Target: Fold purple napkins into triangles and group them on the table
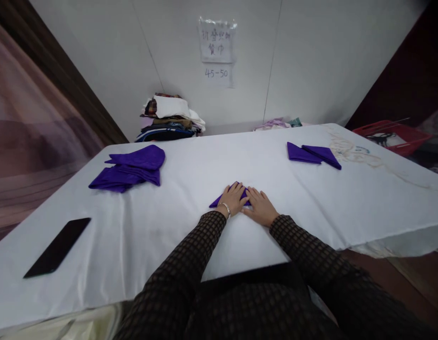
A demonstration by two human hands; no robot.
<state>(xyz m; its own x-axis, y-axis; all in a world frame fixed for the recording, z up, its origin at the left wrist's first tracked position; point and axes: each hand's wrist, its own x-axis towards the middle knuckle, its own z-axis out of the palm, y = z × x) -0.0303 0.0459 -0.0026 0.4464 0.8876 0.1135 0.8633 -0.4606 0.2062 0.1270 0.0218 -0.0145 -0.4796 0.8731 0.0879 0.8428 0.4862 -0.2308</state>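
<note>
A pale wall [311, 56] stood behind a table [204, 160] spread with a white cloth. A curtain [38, 123] hung along the left side. The person's dark checked sleeves [183, 250] reached forward over the near edge. A pile of clothes [172, 113] rose beyond the far edge, left of centre. On the table's left lay a heap of purple cloths [137, 158], loosely folded and overlapping. Beyond the table's right side sat a red basket [413, 143]. A black slab [57, 248] lay near the front left. A handwritten sign [219, 45] was stuck to the wall, "45-50" written at its foot. Two folded purple pieces [304, 153] overlapped toward the far right. The left hand [235, 199] and right hand [261, 207] were close together, palms down, fingers extended, clamped on nothing. Beneath them, mid-table, was a purple napkin [216, 203], its pointed left end showing; the left hand covered most of it. A bracelet [226, 209] circled the left wrist.
</note>
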